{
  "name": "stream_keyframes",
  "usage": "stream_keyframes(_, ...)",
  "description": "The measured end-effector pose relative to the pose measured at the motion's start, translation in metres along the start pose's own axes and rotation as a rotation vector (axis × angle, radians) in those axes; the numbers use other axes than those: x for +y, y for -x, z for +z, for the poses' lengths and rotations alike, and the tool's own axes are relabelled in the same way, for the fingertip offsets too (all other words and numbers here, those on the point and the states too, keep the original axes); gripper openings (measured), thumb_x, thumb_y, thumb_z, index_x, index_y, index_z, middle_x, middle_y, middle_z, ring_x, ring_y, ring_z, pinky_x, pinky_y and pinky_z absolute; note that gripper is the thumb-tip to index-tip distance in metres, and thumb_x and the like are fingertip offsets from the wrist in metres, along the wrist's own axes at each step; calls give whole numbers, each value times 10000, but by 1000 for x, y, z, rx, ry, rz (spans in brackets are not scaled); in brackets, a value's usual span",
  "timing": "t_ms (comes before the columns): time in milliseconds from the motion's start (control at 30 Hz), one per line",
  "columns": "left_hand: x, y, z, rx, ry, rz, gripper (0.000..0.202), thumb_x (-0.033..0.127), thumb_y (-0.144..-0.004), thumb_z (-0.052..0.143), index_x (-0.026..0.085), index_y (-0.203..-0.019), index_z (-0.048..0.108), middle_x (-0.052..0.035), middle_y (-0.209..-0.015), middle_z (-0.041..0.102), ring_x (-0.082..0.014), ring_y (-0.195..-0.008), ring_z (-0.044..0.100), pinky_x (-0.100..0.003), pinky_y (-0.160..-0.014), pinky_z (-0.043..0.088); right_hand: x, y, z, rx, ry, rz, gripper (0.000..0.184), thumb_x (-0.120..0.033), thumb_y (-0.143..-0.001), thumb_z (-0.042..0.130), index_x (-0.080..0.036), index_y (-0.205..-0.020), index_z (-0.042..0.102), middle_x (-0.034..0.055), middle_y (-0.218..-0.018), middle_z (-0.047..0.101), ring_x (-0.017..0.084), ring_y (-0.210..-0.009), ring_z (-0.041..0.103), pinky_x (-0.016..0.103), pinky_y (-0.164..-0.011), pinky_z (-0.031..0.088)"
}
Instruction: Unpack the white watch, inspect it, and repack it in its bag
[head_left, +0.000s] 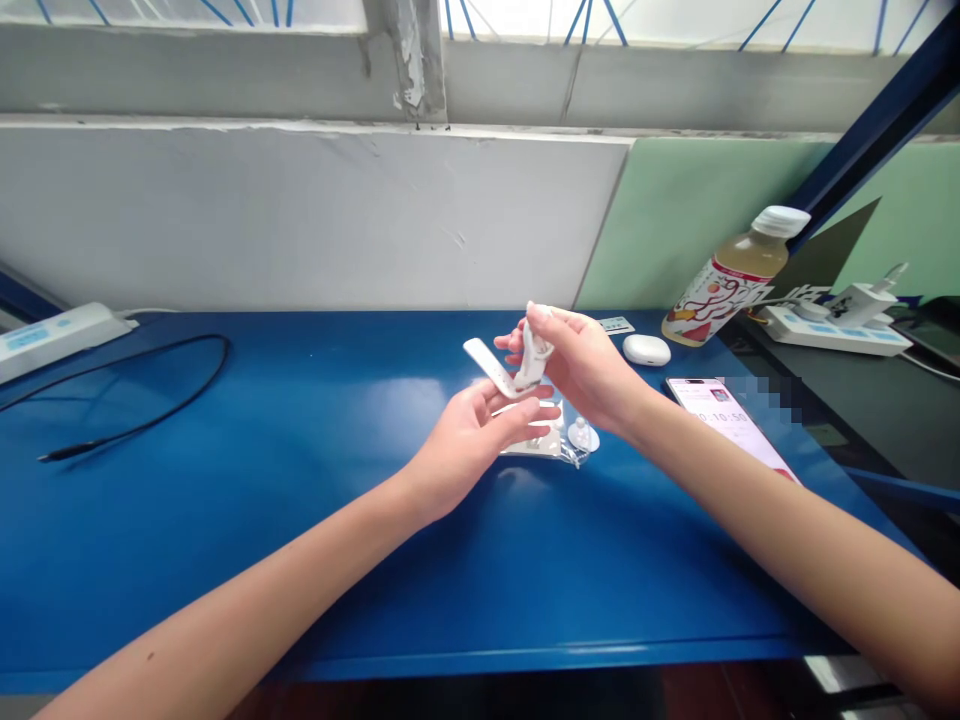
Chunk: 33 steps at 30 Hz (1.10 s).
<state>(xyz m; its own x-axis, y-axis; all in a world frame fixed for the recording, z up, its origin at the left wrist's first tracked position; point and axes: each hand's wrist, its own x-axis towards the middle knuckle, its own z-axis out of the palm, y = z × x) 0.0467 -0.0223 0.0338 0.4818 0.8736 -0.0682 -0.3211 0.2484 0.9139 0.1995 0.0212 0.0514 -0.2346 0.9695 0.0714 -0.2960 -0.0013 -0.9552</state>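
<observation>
Both my hands meet above the middle of the blue table (300, 480). My right hand (581, 365) pinches a small white plastic part (534, 352) from above. A flat white strip (487, 365) sticks out of that part to the upper left. Just under it, my left hand (469, 435) lies palm up with its fingers stretched out, touching the strip's lower end. On the table below the hands lie a clear plastic bag (536, 445) and a small round white piece (581, 433).
A phone (731, 425) with a lit screen lies to the right, a white earbud case (646, 349) and a tilted drink bottle (731, 280) behind it. Power strips sit far right (832, 330) and far left (52, 335). A black cable (150, 385) loops on the left.
</observation>
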Motion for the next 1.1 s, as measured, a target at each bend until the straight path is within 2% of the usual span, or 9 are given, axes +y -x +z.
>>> stream_keyframes(100, -3, 1, 0, -15, -97, 27, 292, 303, -882, 722, 116, -1101, 669, -91, -953, 724, -222, -928, 695, -361, -876, 540, 4, 3, 2, 35, 155, -105, 317, -518, -791, 736, -223, -711, 652, -1, -717, 650, 137, -651, 578, 278, -611, 474)
stream_keyframes(200, -5, 3, 0, -88, -125, 1, 312, 388, -905, 684, 104, -1032, 700, -78, -833, 720, -202, -823, 700, -351, -828, 552, 6, 4, 3, 12, 152, -120, 297, -494, -806, 729, -220, -713, 662, 17, -874, 714, 149, -766, 634, 288, -690, 501)
stream_keyframes(300, -5, 4, 2, -147, -113, -36, 349, 437, -916, 654, 98, -976, 716, -120, -881, 744, -235, -847, 718, -370, -822, 558, 5, 5, 4, -106, 2, -37, 275, -486, -834, 698, -215, -788, 702, 54, -1022, 747, 197, -970, 681, 348, -882, 521)
stream_keyframes(400, -6, 4, 3, -134, -118, -78, 373, 452, -916, 645, 88, -938, 724, -159, -931, 758, -272, -894, 729, -400, -850, 558, 0, 5, 4, -190, -168, 90, 256, -446, -870, 637, -206, -878, 726, 68, -1044, 763, 228, -1038, 692, 385, -965, 512)
stream_keyframes(567, -7, 2, 3, -69, -71, -110, 391, 445, -867, 715, 76, -998, 727, -178, -974, 762, -302, -959, 729, -405, -854, 562, -6, 4, 0, -209, -279, 143, 275, -358, -906, 527, -187, -931, 741, 68, -1052, 774, 233, -1077, 689, 381, -991, 511)
stream_keyframes(733, -8, 2, 1, -70, -44, -130, 344, 401, -861, 740, 92, -1014, 741, -161, -1011, 761, -298, -1017, 715, -399, -897, 551, -4, 3, -3, -211, -231, 131, 201, -229, -864, 611, -199, -1023, 729, 56, -1062, 774, 213, -1070, 696, 362, -999, 510)
stream_keyframes(867, -6, 3, 2, -113, -7, -168, 327, 376, -870, 735, 92, -1033, 735, -167, -1034, 758, -298, -1023, 715, -398, -904, 551, -2, 3, -4, -227, -222, 155, 228, -198, -861, 597, -177, -1049, 725, 73, -1094, 767, 217, -1071, 699, 352, -983, 527)
stream_keyframes(967, -6, 3, 3, -131, -6, -201, 347, 394, -878, 721, 82, -1030, 728, -191, -1062, 748, -313, -1039, 710, -417, -915, 547, -3, 3, -4, -260, -245, 195, 290, -154, -852, 526, -161, -1068, 719, 74, -1122, 761, 216, -1092, 692, 341, -996, 524)
stream_keyframes(1100, -9, 3, 2, -116, 8, -221, 361, 393, -889, 708, 72, -1055, 701, -207, -1094, 736, -317, -1066, 701, -434, -938, 541, -8, 4, -4, -283, -256, 217, 342, -196, -852, 454, -149, -1073, 712, 77, -1153, 751, 230, -1160, 656, 377, -1053, 484)
